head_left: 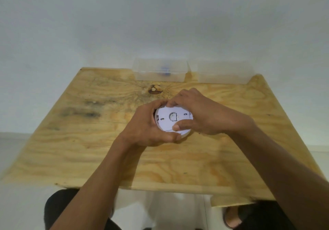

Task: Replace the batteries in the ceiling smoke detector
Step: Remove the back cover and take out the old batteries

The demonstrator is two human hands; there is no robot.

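Observation:
A round white smoke detector (pixel 167 118) lies near the middle of the wooden table (pixel 89 149) with its flat back plate facing up. The plate shows a round central cutout and two small slots. My left hand (pixel 147 128) wraps around the detector's left and near rim. My right hand (pixel 201 114) covers its right side, fingers on the far rim and thumb pressed on the back plate. Both hands grip it. No batteries are visible on the table.
Two clear plastic boxes stand at the table's far edge against the white wall: the left box (pixel 160 70) has something blue inside, the right box (pixel 224 73) looks empty. A dark knot (pixel 155 89) marks the wood. My legs and a sandalled foot (pixel 233 217) show below the table's near edge.

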